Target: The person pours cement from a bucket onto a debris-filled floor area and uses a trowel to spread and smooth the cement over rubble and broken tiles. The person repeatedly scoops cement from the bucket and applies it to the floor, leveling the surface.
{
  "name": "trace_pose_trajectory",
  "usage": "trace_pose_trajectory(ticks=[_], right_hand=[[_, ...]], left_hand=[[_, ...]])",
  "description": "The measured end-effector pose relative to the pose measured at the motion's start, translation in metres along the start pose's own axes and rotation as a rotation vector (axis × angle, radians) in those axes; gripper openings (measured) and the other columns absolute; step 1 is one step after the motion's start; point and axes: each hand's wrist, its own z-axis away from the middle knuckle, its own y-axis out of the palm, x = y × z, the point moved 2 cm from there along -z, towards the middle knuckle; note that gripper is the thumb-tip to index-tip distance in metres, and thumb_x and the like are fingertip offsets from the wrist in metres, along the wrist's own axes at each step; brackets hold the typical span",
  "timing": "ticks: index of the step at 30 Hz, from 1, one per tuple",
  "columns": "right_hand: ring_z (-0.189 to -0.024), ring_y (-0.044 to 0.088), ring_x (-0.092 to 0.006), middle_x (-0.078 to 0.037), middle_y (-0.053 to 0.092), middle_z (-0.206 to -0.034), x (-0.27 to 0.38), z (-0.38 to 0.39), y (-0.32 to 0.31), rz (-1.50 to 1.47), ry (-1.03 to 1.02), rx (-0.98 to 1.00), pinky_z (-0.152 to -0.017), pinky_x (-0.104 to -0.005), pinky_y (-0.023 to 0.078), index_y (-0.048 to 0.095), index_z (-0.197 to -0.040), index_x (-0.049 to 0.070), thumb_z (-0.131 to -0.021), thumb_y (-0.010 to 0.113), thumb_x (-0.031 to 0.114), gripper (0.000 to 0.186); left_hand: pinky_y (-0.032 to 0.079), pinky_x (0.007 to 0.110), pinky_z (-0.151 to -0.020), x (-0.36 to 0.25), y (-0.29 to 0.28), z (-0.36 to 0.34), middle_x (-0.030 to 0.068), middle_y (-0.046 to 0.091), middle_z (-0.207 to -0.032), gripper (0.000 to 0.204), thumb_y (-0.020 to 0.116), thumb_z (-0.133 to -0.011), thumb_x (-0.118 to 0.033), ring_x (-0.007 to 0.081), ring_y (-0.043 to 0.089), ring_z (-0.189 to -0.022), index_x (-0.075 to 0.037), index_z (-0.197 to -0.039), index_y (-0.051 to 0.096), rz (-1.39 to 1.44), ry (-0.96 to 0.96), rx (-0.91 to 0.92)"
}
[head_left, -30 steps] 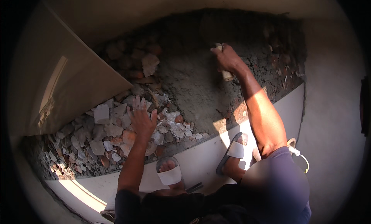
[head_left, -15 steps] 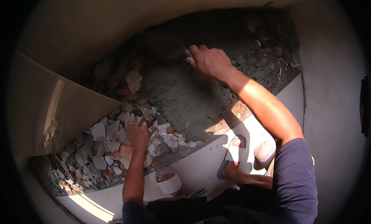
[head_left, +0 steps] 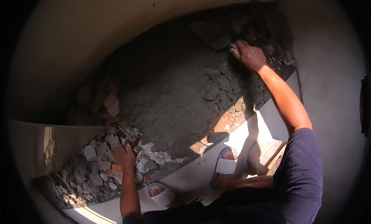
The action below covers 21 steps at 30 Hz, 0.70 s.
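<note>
Trowel [head_left: 213, 36] is clamped in the right hand [head_left: 252, 57]; left hand [head_left: 123, 156] is spread on jagged rubble [head_left: 96, 179], could get cut if weight's shifted onto it.

A smooth panel [head_left: 75, 148] is seen at left. A dark object [head_left: 364, 108] is noted against the plain wall [head_left: 332, 96] at far right. White-strapped sandals [head_left: 226, 166] are recorded on the pale floor [head_left: 189, 183].
</note>
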Motion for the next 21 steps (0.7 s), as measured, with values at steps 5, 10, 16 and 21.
trace_pose_trajectory(ticks=[5,10,16,21], right_hand=[[-0.102,0.064,-0.0389,-0.023,0.066,-0.110,-0.034,-0.039,0.022,-0.068,0.290,0.059,-0.083,-0.0509,0.052,0.056,-0.118,0.004,-0.098,0.045,0.046,0.048],[-0.096,0.066,-0.0342,-0.022,0.067,-0.106,-0.039,-0.054,0.023,-0.322,0.484,0.255,-0.078,-0.0492,0.052,0.053,-0.127,-0.001,-0.097,0.046,0.046,0.057],[-0.060,0.057,-0.0248,-0.014,0.061,-0.078,-0.005,-0.029,-0.005,-0.821,0.822,0.324,-0.056,-0.0430,0.048,0.058,-0.116,-0.003,-0.096,0.047,0.049,0.057],[-0.057,0.061,-0.0266,-0.016,0.064,-0.080,0.028,0.025,0.027,-0.776,0.627,0.454,-0.057,-0.0432,0.050,0.059,-0.106,-0.008,-0.097,0.044,0.050,0.061]], left_hand=[[0.012,0.055,-0.116,0.000,-0.001,-0.001,0.0236,0.037,-0.148,0.058,0.044,-0.094,-0.033,0.0385,0.030,-0.140,0.005,-0.137,0.041,-0.088,0.077,-0.049],[0.009,0.055,-0.117,-0.002,-0.005,-0.001,0.0222,0.037,-0.149,0.058,0.047,-0.092,-0.033,0.0367,0.030,-0.141,0.004,-0.137,0.042,-0.023,-0.008,0.029],[0.007,0.056,-0.117,-0.009,-0.012,-0.005,0.0211,0.036,-0.150,0.060,0.048,-0.091,-0.034,0.0344,0.029,-0.142,0.003,-0.136,0.044,0.003,-0.031,0.058],[0.010,0.057,-0.117,-0.007,-0.013,-0.005,0.0189,0.036,-0.150,0.057,0.048,-0.091,-0.034,0.0332,0.028,-0.142,0.002,-0.135,0.046,0.009,0.007,0.028]])
